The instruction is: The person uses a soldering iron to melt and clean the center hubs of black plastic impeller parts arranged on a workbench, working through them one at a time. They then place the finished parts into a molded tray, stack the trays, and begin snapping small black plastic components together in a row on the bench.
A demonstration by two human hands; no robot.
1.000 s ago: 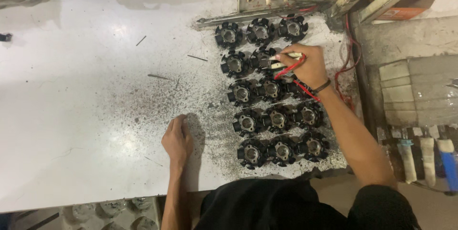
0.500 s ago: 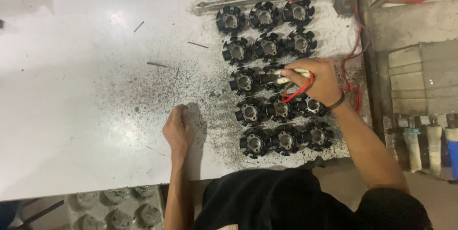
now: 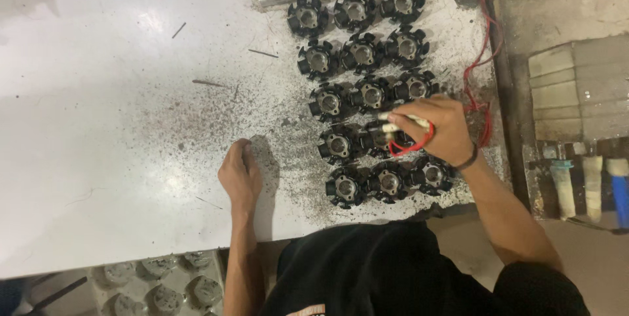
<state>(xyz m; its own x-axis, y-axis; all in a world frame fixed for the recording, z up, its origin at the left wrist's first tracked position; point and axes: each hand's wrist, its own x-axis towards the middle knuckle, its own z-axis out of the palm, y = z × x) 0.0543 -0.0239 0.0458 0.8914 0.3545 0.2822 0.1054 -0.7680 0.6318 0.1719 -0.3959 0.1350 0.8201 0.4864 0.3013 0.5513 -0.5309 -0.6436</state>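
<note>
Head view. The right hand (image 3: 438,127) is clenched around a pair of pale probes (image 3: 401,123) trailing a red wire (image 3: 413,148); their long axis runs roughly level across the picture, tips pointing toward the person's left. The tips sit over a black stator core (image 3: 378,138) in the fourth row of a three-wide grid of like parts on the white table (image 3: 98,126), so the part lies just left of the grip, touching or nearly so. The right forearm reaches in diagonally from the lower right, wrist bent. The left hand (image 3: 240,173) rests flat and released on the table, holding nothing, well apart from the cores amid dark metal filings (image 3: 288,119).
</note>
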